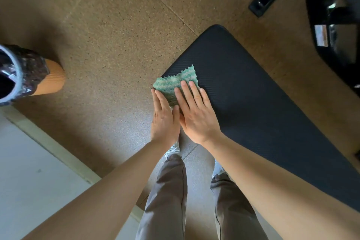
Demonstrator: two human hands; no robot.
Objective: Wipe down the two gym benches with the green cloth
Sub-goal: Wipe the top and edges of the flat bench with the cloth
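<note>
Flat-fingered, my left hand (pixel 164 118) and right hand (pixel 196 116) are pressing the rumpled, green-and-white, zigzag-edged cloth (pixel 171 84) onto a corner of the black ribbed bench pad (pixel 243 93).

Single head-worn wide-angle view, aimed steeply downward and slightly forward; left hand (pixel 165 118), right hand (pixel 197 116) and the bench (pixel 253 103) end lie close at centre, floor (pixel 116 25) around.

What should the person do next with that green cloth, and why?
Probably push the green cloth rightward along the bench. Both the left hand and right hand press it flat at the pad's left corner, and most of the black pad lies beyond it to the right.
</note>
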